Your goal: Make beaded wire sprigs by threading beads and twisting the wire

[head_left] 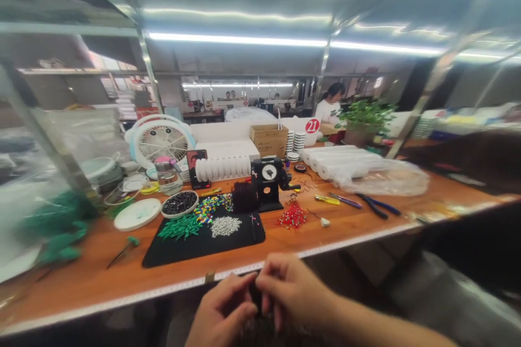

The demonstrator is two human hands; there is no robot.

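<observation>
My left hand [226, 309] and my right hand [291, 284] meet just in front of the table's near edge, fingertips almost touching. Both have curled, pinching fingers; whatever lies between them is too small and dark to make out. Beyond them a black mat [179, 252] carries green tube-like pieces [181, 226], multicoloured beads [211, 207] and a heap of silvery beads [226, 226]. A white dish [197, 207] of small black pieces stands at the mat's back left. On the table right of the mat is a pile of small red beaded pieces [292, 216].
A black hand-cranked device [269, 184] stands behind the mat. Pliers [378, 206] and a yellow-handled tool [326, 199] lie to the right. White rolls [342, 162], a fan [163, 143], a glass jar [169, 178] and a cardboard box [268, 141] line the back. Another person [330, 105] sits beyond.
</observation>
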